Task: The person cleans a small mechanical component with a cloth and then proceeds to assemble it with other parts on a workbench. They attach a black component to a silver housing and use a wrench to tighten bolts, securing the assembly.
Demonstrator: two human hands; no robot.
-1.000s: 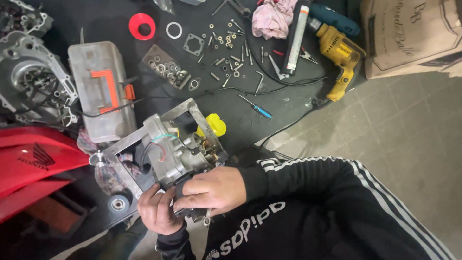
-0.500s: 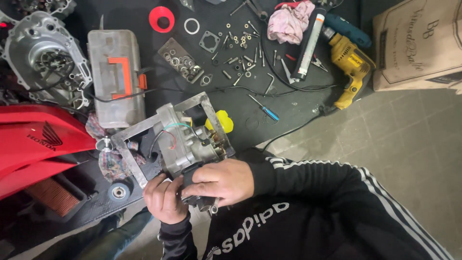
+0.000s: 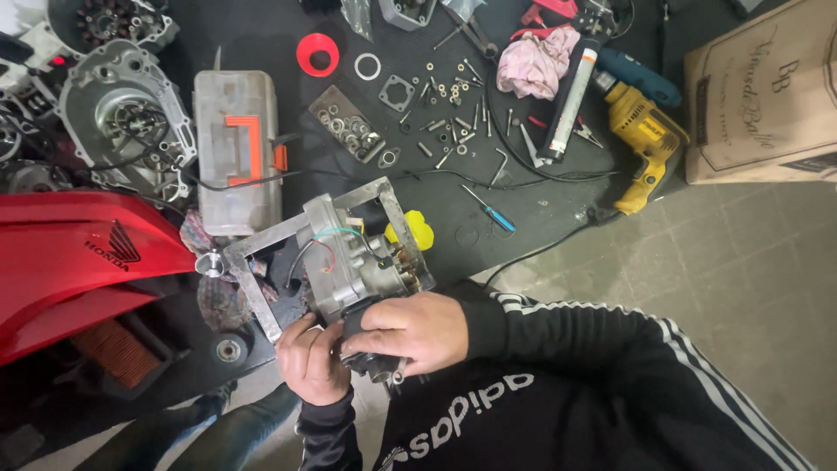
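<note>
A grey metal engine assembly (image 3: 344,262) with thin wires sits inside a square metal frame (image 3: 247,286) on the dark mat. My right hand (image 3: 420,331) lies over a black part (image 3: 377,365) at the near end of the assembly, fingers curled around it. My left hand (image 3: 309,359) grips the same black part from the left side, thumb against the assembly. Most of the black part is hidden under my hands. A yellow cap (image 3: 417,230) lies just behind the frame.
A red motorcycle tank (image 3: 74,262) is at left, with an engine cover (image 3: 122,118) and a grey case (image 3: 237,148) behind it. Several bolts and washers (image 3: 436,105), a red ring (image 3: 317,54), a blue screwdriver (image 3: 490,209), a yellow drill (image 3: 641,144), a pink rag (image 3: 536,61) and a cardboard box (image 3: 767,96) lie further back.
The view has shifted, so the mat and tools sit lower and further right in the picture. Both hands stay on the black part at the assembly's near end.
</note>
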